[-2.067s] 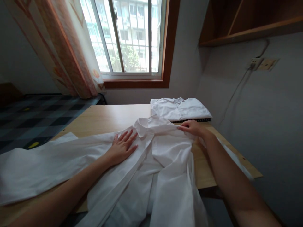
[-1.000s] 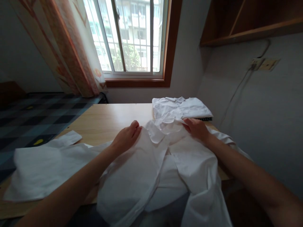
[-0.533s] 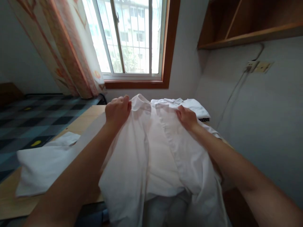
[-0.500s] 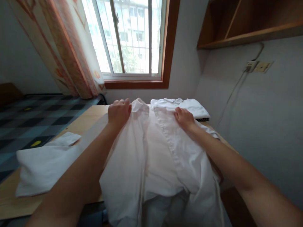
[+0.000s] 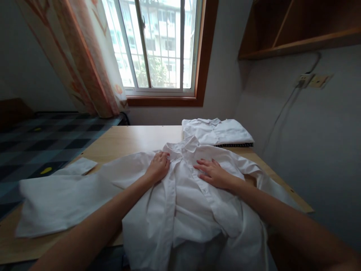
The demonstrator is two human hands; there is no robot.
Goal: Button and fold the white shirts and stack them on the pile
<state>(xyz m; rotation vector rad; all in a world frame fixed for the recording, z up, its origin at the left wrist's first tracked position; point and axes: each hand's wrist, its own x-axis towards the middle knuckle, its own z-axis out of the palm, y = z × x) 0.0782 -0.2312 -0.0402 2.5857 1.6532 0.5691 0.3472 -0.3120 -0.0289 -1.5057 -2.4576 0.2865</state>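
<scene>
The white shirt lies front-up on the bench, under both hands. Left hand fingers curl loosely beside the collar; right hand fingers lie spread flat on the chest. A folded shirt sits beyond the fingertips.

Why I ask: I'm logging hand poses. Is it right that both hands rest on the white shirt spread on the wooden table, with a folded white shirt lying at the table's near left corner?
Not quite. The head view shows the folded white shirt at the far right of the wooden table, by the wall. The left hand and right hand do rest on the spread white shirt.
</scene>
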